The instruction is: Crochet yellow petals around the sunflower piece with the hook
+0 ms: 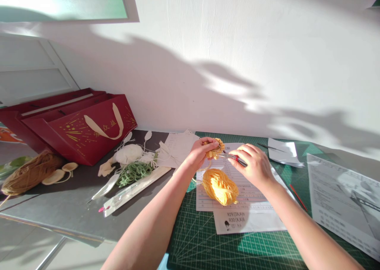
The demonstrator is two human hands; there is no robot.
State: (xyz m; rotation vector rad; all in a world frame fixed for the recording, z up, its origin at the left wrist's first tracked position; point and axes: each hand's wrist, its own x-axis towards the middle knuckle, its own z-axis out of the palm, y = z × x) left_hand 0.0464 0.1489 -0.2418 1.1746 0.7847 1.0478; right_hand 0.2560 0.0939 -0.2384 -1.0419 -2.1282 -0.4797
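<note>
Yellow looped-yarn piece [211, 154] near centre, pinched by left hand [199, 154], presumably to steady its edge; right hand's [254, 164] fingers pinch a dark-handled tool [242, 162], pointed in from four o'clock. Yarn ball [220, 187] at six o'clock, likely handy for feeding.

Just before grip of L hand [198, 154]: yarn ball [220, 187], on sheets [255, 196] atop mat [202, 250]. L of grip: yarn coil [135, 173] w/ strip [136, 191] before it, bag [78, 151] farther L. R of grip: folded paper [285, 154] w/ thin tool [269, 147] partly on it, stick [298, 197] nearer, printout [329, 194] far R. Behind: wall [208, 44].
</note>
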